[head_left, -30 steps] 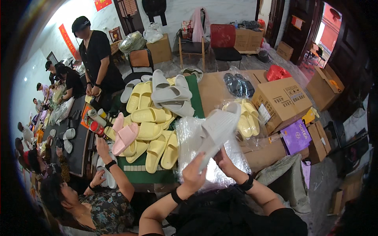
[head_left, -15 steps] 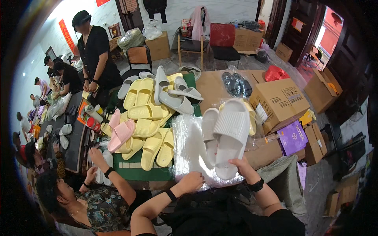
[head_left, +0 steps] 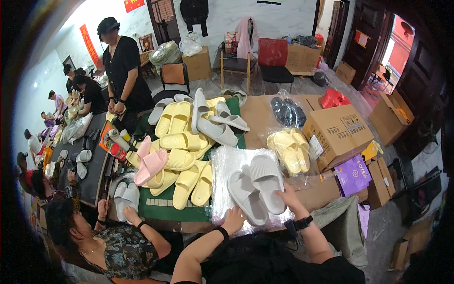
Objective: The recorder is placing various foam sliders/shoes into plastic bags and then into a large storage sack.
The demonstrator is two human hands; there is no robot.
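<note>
- Left hand [head_left: 233, 218] spread flat, fingers open, pressing the near end of the left grey slipper [head_left: 247, 197]; gripping nothing.
- Right hand [head_left: 289, 198] lightly curled at the heel of the right grey slipper [head_left: 267, 182], seemingly nudging it alongside its mate to keep the pair together.
- Both slippers soles-down on a clear plastic bag stack [head_left: 226, 163], directly ahead of the hands on the desk [head_left: 257, 116].
- Left of the hands, heaped yellow slippers [head_left: 182, 142]; right of them, a bagged yellow pair [head_left: 288, 150] against a cardboard box [head_left: 336, 133].
</note>
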